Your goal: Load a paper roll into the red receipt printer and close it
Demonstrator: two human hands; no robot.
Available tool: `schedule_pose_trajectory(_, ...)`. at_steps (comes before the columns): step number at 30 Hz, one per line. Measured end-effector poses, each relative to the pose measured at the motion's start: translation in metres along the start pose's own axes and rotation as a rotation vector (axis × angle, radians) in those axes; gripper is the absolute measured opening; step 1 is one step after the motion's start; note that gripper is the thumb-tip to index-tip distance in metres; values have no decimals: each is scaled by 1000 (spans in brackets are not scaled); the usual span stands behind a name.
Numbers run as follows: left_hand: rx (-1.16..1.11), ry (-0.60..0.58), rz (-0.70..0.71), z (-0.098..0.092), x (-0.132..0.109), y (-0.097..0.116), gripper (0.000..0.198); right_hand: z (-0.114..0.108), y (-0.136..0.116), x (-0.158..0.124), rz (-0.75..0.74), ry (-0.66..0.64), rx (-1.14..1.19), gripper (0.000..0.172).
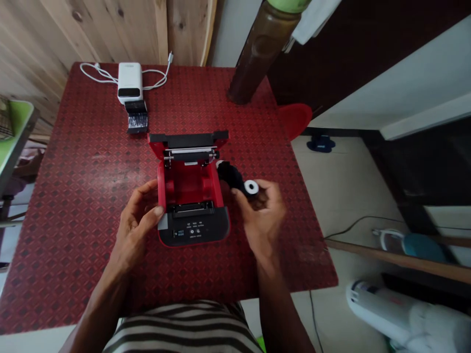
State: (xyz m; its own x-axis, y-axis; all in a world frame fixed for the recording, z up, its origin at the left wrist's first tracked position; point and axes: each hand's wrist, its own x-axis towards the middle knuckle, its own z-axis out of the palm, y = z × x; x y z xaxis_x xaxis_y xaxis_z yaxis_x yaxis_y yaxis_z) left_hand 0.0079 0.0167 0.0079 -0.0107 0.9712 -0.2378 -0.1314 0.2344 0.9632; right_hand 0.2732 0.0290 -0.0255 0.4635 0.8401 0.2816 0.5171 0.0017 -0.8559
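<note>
A red and black label printer (pixel 222 206) stands on the table with its lid (pixel 189 141) raised, so its red inner bay (pixel 187 184) shows. My left hand (pixel 137 220) grips the printer's left side, thumb on the front corner and fingers along the wall. To the right of the printer, my right hand (pixel 263 211) is closed on a small black roll (pixel 251 188) with a white ring-shaped end. A loose black strip (pixel 231 174) runs from the roll back toward the printer's right wall. Part of the roll is hidden by my fingers.
At the table's (pixel 91 264) back left lie a white power bank-like device (pixel 130 81), a white cable (pixel 158 83) and a black strip (pixel 137 120). A tall dark bottle (pixel 257 54) with a green cap stands at the back right. A red stool (pixel 296 120) is beyond the right edge.
</note>
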Motion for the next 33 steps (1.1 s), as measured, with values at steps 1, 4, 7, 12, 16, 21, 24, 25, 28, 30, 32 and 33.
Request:
schedule_pose_trajectory(1,8,4,-1,0,0,0,53,1,-3,-4,-29,-87,-22,26)
schedule_pose_trajectory(4,16,5,7,0,0,1,52,-3,-11,-10,-122,-333,-37,14)
schedule_pose_trajectory(7,13,-1,13,0,0,2,51,-12,-14,-10,-159,-426,-19,24)
schedule_pose_trajectory(12,17,0,6,0,0,1,52,-27,-18,-4,-203,-648,-40,33)
schedule_pose_trajectory(16,24,-3,8,0,0,1,54,-33,-22,0,-189,-727,-38,36)
schedule_pose_trajectory(21,36,-1,20,-2,1,-2,54,-36,-21,-1,-169,-805,-51,40)
schedule_pose_trajectory(24,28,-4,30,-4,2,-5,51,-43,-17,-2,-125,-823,-70,47)
schedule_pose_trajectory(25,26,-5,34,-5,3,-6,50,-47,-15,-1,-96,-816,-68,51)
schedule_pose_trajectory(28,20,-13,37,-6,3,-8,48,-64,-13,9,-6,-797,-61,59)
schedule_pose_trajectory(30,20,-13,31,-6,3,-8,48,-73,-14,22,52,-767,-55,54)
schedule_pose_trajectory(32,20,-9,23,-4,3,-6,49,-73,-13,39,87,-691,-40,44)
schedule_pose_trajectory(33,19,-6,20,-4,2,-5,50,-68,-11,48,82,-640,-38,40)
